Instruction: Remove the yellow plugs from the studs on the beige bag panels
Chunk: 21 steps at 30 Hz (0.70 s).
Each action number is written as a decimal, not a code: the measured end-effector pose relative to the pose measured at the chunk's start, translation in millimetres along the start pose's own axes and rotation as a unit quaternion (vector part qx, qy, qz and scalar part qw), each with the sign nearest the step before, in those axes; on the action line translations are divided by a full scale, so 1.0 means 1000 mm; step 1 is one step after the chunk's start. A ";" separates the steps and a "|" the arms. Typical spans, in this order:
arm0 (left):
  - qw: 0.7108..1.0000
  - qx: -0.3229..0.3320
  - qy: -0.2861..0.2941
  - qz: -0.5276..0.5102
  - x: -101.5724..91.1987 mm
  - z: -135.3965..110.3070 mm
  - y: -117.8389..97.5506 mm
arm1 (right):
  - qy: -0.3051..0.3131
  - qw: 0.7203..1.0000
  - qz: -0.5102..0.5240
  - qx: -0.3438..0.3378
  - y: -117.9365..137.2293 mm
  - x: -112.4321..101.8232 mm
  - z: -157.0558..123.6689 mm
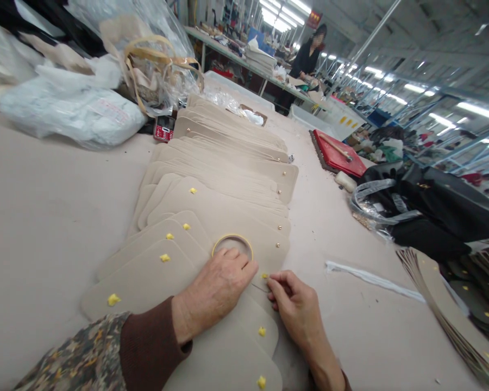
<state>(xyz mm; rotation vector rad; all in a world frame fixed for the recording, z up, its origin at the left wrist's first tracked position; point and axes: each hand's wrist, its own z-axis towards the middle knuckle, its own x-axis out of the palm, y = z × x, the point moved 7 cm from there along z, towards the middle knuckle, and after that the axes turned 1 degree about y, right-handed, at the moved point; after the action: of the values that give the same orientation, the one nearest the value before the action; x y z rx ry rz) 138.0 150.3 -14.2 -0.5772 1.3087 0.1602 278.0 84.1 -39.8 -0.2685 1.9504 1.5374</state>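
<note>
Beige flat panels [228, 206], apparently bag parts, lie overlapped in a long fanned row on the table. Small yellow tape pieces [164, 258] are stuck near the ends of the nearer ones. My left hand [215, 288] rests over these panels, its fingers closed on the near rim of a roll of yellow tape [233, 237]. To its right, my right hand [295, 304] pinches at a small piece of yellow tape [264, 276] by a panel's right end. Its thumb and forefinger are together, and the fingertips partly hide what is between them. Farther panels carry small metal studs [278, 245].
Plastic-wrapped bundles [73, 108] lie at the back left. On the right are a white strip [375, 281], black bags [436, 201], a red pad with a hammer [338, 153] and a stack of dark-edged panels [444, 309]. A person [307, 60] stands at a farther table.
</note>
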 end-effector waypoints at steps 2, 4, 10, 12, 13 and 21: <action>1.000 0.004 -0.002 -0.001 -0.001 0.000 0.000 | -0.021 0.995 -0.066 -0.073 0.010 0.000 -0.003; 1.000 0.008 -0.005 -0.004 -0.002 0.000 0.000 | -0.046 0.984 -0.118 -0.125 0.019 0.001 -0.003; 0.999 0.027 -0.044 -0.017 -0.009 -0.001 -0.003 | -0.066 0.982 -0.153 -0.083 0.024 0.004 0.011; 0.996 0.038 -0.070 -0.029 -0.014 -0.002 -0.004 | -0.053 0.985 -0.155 -0.059 0.025 0.003 0.013; 0.995 0.043 -0.085 -0.038 -0.017 -0.003 -0.004 | -0.040 0.986 -0.155 -0.048 0.025 0.002 0.013; 0.964 0.102 -0.199 -0.145 -0.038 -0.012 -0.006 | 0.072 0.992 -0.102 0.001 0.022 0.007 0.001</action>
<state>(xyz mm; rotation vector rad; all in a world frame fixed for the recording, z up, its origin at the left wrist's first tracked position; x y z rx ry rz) 119.8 147.4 21.9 -0.5217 0.8259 -0.0983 261.1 93.2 -26.3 -0.5758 1.9655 1.4160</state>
